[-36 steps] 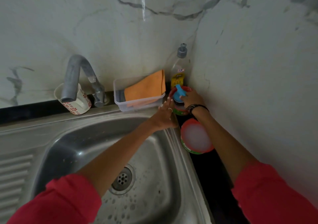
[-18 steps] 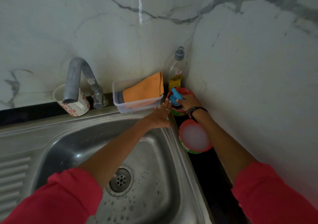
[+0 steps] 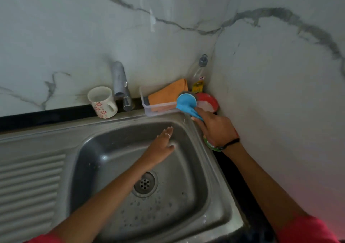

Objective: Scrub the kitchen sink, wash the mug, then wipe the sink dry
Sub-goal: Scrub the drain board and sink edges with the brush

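Now my right hand (image 3: 216, 128) grips the blue scrubber (image 3: 186, 103) by its handle, above the sink (image 3: 209, 160) rim. Light, stiff, probably slippery. Left hand (image 3: 162, 145) open inside the basin; mug (image 3: 102, 102) stands beside the tap.

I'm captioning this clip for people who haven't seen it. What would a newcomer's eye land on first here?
First the blue scrubber, gripped by the right hand above the sink's back right corner, bright against grey steel and marble. Next the left hand, open and flat over the basin. Then the orange cloth in its clear tray and the flowered mug beside the tap.
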Demonstrator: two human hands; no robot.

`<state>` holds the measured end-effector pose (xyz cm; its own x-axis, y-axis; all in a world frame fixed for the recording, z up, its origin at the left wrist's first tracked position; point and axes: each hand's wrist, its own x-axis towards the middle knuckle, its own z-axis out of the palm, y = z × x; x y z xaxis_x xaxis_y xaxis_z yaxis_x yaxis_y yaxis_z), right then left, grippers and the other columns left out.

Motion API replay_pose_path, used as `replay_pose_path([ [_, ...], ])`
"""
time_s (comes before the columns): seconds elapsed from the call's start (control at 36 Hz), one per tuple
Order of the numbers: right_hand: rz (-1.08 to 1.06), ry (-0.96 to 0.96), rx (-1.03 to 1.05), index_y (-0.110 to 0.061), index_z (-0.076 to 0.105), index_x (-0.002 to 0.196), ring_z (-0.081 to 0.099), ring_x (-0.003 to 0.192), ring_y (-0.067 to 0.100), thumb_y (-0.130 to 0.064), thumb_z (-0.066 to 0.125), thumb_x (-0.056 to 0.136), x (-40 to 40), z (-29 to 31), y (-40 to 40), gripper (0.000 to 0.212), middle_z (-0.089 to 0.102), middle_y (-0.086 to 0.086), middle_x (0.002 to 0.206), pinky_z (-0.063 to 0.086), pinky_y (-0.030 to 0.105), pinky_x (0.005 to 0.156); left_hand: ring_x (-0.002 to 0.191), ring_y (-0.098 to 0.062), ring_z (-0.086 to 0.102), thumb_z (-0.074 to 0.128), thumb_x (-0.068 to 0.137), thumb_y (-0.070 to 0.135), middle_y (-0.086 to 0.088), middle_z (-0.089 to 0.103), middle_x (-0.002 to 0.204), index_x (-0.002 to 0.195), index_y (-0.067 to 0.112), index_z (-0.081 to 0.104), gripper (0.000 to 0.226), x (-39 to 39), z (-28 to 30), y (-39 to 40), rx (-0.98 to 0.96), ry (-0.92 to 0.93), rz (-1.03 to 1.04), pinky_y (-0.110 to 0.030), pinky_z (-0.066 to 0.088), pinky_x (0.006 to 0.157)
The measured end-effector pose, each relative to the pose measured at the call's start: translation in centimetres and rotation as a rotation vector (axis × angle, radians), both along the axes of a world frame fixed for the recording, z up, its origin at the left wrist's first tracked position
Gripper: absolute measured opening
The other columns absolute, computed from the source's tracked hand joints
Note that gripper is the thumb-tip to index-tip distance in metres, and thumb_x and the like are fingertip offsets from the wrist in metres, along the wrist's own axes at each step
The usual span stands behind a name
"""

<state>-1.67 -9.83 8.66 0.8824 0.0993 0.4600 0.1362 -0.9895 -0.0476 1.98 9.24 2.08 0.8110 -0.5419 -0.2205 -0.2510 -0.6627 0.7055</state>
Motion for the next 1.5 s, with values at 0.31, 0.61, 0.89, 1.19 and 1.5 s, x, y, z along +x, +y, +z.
replay_pose_path([
  [0.31, 0.288, 0.535, 0.659, -0.02, 0.058, 0.117, 0.054, 0.055, -0.006, -0.036, 0.051, 0.094, -7.2, 0.1, 16.2, 0.029, 0.064, -0.008, 0.07, 0.042, 0.02, 0.059, 0.144, -0.017, 0.014, 0.053, 0.093, 0.014, -0.003, 0.026, 0.153, 0.143, 0.011, 0.033, 0.054, -9.7, -1.0, 20.1, 0.145, -0.073, 0.162, -0.027, 0.006, 0.115],
  [0.61, 0.377, 0.989, 0.863, -0.012, 0.059, 0.082, 0.039, 0.03, -0.001, -0.025, 0.053, 0.094, -13.0, -1.5, 28.3, 0.019, 0.05, -0.001, 0.056, 0.027, 0.007, 0.034, 0.144, -0.019, 0.014, 0.059, 0.091, 0.024, -0.006, 0.025, 0.153, 0.144, 0.012, 0.033, 0.06, -21.6, -1.4, 37.9, 0.268, -0.04, 0.451, -0.034, 0.012, 0.118],
  [0.89, 0.383, 1.043, 0.636, -0.018, 0.055, 0.069, 0.04, 0.031, -0.001, -0.025, 0.053, 0.095, -16.7, -2.5, 29.6, 0.027, 0.045, -0.004, 0.05, 0.031, 0.009, 0.04, 0.146, -0.023, 0.003, 0.061, 0.087, 0.04, -0.008, 0.007, 0.157, 0.148, 0.013, 0.021, 0.078, -26.5, -2.7, 41.4, 0.385, -0.019, 0.58, -0.041, 0.009, 0.118],
  [1.19, 0.394, 1.052, 0.461, -0.008, 0.065, 0.087, 0.051, 0.068, 0.018, -0.03, 0.052, 0.094, -17.6, -4.2, 33.7, 0.026, 0.054, 0.005, 0.072, 0.037, 0.027, 0.065, 0.146, -0.022, -0.001, 0.06, 0.086, 0.045, -0.009, 0.005, 0.157, 0.149, 0.017, 0.019, 0.08, -26.5, -3.5, 41.5, 0.373, 0.085, 0.652, -0.041, 0.001, 0.117],
  [1.5, 0.373, 1.061, 0.537, -0.014, 0.067, 0.099, 0.05, 0.047, -0.002, -0.028, 0.053, 0.094, -17.6, -4.2, 29.9, 0.021, 0.055, -0.008, 0.062, 0.039, 0.009, 0.051, 0.146, -0.022, -0.001, 0.067, 0.081, 0.042, -0.008, 0.002, 0.158, 0.15, 0.018, 0.011, 0.092, -25.9, -3.8, 41.8, 0.392, 0.122, 0.672, -0.043, 0.004, 0.118],
])
